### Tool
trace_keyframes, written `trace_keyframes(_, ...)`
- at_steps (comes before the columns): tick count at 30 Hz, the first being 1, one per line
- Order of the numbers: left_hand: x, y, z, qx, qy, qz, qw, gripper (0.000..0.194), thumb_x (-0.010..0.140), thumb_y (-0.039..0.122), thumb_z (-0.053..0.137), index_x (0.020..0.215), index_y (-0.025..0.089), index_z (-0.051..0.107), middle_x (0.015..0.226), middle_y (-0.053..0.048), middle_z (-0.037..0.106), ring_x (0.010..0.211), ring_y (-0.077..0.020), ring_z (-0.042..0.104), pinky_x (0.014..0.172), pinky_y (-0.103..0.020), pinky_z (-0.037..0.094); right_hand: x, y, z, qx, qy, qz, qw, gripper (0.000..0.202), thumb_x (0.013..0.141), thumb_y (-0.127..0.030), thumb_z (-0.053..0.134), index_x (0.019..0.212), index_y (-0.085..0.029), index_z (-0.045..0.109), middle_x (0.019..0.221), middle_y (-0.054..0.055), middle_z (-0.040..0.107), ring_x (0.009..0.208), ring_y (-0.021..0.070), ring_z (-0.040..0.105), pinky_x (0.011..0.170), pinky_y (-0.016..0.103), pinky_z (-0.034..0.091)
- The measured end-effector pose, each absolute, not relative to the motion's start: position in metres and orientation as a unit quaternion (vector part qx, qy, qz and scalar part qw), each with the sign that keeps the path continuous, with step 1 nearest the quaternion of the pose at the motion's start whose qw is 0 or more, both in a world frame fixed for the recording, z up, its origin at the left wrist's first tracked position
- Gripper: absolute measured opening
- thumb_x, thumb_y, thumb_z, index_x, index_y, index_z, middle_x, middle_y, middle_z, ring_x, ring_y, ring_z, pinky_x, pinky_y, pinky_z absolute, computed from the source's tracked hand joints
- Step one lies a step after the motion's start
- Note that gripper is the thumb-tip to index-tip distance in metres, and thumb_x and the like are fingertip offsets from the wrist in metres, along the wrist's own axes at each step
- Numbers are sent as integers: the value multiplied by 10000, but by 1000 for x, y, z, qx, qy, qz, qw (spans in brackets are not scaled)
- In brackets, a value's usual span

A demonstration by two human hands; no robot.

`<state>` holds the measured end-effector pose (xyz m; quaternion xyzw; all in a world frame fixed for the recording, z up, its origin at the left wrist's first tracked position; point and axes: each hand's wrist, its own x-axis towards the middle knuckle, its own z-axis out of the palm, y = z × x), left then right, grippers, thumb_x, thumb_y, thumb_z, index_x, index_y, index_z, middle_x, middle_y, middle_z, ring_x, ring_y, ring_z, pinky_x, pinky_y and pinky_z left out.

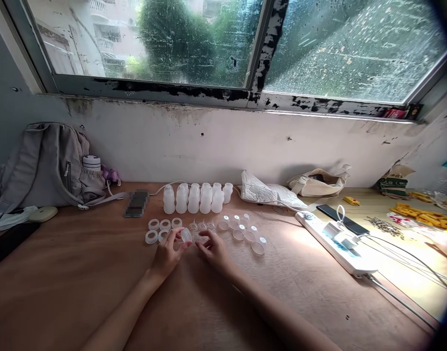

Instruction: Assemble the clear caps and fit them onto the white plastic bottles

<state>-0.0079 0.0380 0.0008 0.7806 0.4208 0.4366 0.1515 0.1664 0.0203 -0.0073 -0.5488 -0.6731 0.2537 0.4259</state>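
My left hand (169, 249) is closed around a translucent, ribbed bottle ring (185, 235), held tilted just above the tabletop. Close by on its right, my right hand (214, 248) has thumb and fingers drawn together; whatever lies between them is too small to make out. Behind my hands is a short row of clear bottle nipples (202, 225), partly covered by my right fingers. White screw rings (153, 224) lie in rows beside my left hand. Several clear domed caps (238, 234) rest right of my right hand. Frosted baby bottles (194, 200) stand upright in rows farther back.
A white power strip (333, 243) with chargers and cables lies on the right, beside a phone (342, 219). A white padded bag (267, 190) and a cloth pouch (318, 183) lie along the wall. A grey backpack (48, 165) stands at the left.
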Motion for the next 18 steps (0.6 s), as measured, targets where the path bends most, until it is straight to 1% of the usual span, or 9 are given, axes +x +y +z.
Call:
trace_keyframes(2, -5, 33, 2, 779, 420, 425, 189, 339, 796, 389, 480, 1082, 211, 444, 922, -34, 601, 751, -141, 586, 686, -272, 489, 174, 13, -8, -532, -658, 297, 442, 178, 768, -281, 486, 932, -220, 458, 935, 36, 572, 528, 92, 574, 478, 217, 460)
trace_keyframes(4, 0, 27, 2, 783, 414, 410, 220, 336, 797, 397, 475, 1079, 217, 447, 873, -24, 610, 715, -133, 585, 670, -263, 489, 181, 9, -10, -534, -646, 302, 456, 179, 763, -260, 489, 929, -213, 440, 868, 27, 564, 511, 89, 556, 449, 208, 447)
trace_keyframes(7, 7, 21, -1, 788, 405, 391, 248, 329, 787, 400, 488, 1064, 225, 454, 850, -17, 608, 705, -130, 580, 658, -259, 489, 188, 7, -13, -542, -651, 251, 469, 169, 760, -226, 490, 927, -207, 478, 759, 11, 534, 538, 96, 524, 490, 215, 457)
trace_keyframes(11, 15, 15, -4, 782, 415, 373, 277, 338, 772, 381, 509, 1064, 223, 443, 845, -25, 593, 737, -141, 578, 661, -272, 498, 191, 5, -14, -513, -684, 196, 480, 183, 774, -197, 466, 944, -212, 533, 727, 12, 507, 584, 103, 504, 524, 216, 460)
trace_keyframes(15, 19, 13, -4, 777, 419, 364, 298, 336, 762, 331, 527, 1064, 214, 437, 873, -39, 579, 761, -147, 583, 674, -282, 508, 190, -2, -12, -476, -704, 204, 486, 230, 759, -160, 486, 979, -209, 529, 714, 8, 520, 578, 96, 497, 502, 196, 445)
trace_keyframes(18, 20, 13, -4, 776, 407, 368, 311, 321, 762, 312, 528, 1056, 215, 440, 932, -51, 572, 780, -149, 586, 678, -283, 513, 188, -8, -8, -465, -705, 228, 483, 256, 750, -148, 493, 996, -210, 522, 731, 11, 546, 586, 98, 510, 516, 202, 447)
